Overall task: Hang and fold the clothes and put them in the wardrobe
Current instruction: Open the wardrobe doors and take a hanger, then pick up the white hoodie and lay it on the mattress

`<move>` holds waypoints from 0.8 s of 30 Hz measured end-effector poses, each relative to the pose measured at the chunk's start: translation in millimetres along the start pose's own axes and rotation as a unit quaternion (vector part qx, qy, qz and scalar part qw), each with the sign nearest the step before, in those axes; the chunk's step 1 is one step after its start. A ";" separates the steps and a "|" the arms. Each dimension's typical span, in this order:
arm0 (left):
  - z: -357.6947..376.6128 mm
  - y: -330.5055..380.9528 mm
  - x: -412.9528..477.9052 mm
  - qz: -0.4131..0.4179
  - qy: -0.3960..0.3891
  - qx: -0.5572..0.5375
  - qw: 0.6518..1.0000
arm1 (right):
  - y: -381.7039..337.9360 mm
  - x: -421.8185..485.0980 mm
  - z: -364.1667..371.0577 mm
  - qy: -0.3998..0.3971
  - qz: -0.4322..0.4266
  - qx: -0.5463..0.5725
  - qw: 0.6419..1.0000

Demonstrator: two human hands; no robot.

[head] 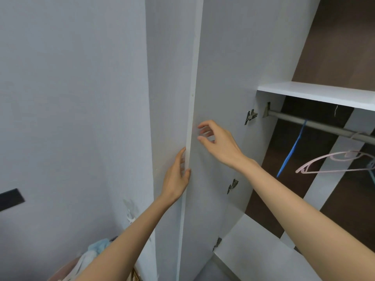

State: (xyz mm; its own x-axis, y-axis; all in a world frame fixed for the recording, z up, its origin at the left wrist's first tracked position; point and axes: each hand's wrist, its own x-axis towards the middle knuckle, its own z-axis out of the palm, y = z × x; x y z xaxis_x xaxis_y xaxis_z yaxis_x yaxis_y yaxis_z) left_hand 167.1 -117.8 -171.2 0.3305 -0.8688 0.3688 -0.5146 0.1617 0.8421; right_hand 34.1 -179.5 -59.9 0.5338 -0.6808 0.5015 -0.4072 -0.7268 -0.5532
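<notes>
- We're up close on the wardrobe [334,47], and its door [213,88] stands open, edge-on through the middle of the view from 12 o'clock down to 6.
- The left hand [178,175], just below centre, grips that door edge: straight fingers [182,159] lie on the outer face and the thumb wraps onto the inner side.
- The right hand [215,140], just right of centre, hovers at the door's inner face. Its fingers are loosely curled and spread, holding nothing. Whether the tips touch the panel, I cannot tell.
- Inside the wardrobe, at 3 o'clock, a white shelf [316,92] sits above a grey rail [316,124].
- On that rail hang a blue hanger [291,151] and, further right, a pink hanger [353,153]. Both are bare, with no garment on either.
- Below them the white floor board [253,250] runs off towards 5 o'clock.
- Three metal hinges [250,116] run down the door's inner side.
- Down at 7 o'clock, partly behind the left forearm, sits a basket [67,266], and here are the clothes [97,248]: a light blue piece bunched on top of white fabric, outside the wardrobe and well apart from the rail.
- On the grey wall [71,78] at 9 o'clock there's a black plate [10,198].
</notes>
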 end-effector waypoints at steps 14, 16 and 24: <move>-40.6 20.8 -110.7 -0.048 0.098 0.104 0.989 | -21.2 -104.7 -0.1 -0.052 -0.025 0.046 0.997; -47.8 23.9 -135.2 -0.063 0.110 0.112 0.986 | -23.0 -126.0 4.5 -0.070 -0.022 0.058 0.996; -93.6 17.5 -234.0 -0.117 0.119 0.147 0.975 | -51.5 -183.4 45.8 -0.134 -0.001 0.107 0.985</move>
State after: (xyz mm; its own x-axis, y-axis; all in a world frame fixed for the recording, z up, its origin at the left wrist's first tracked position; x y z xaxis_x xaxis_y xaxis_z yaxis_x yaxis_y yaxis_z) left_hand 154.8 132.1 -205.9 0.6224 -0.7267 0.2906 -0.5962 -0.1997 0.7776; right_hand -8.9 -13.0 -153.9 0.7231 -0.6098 0.3245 -0.2560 -0.6729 -0.6941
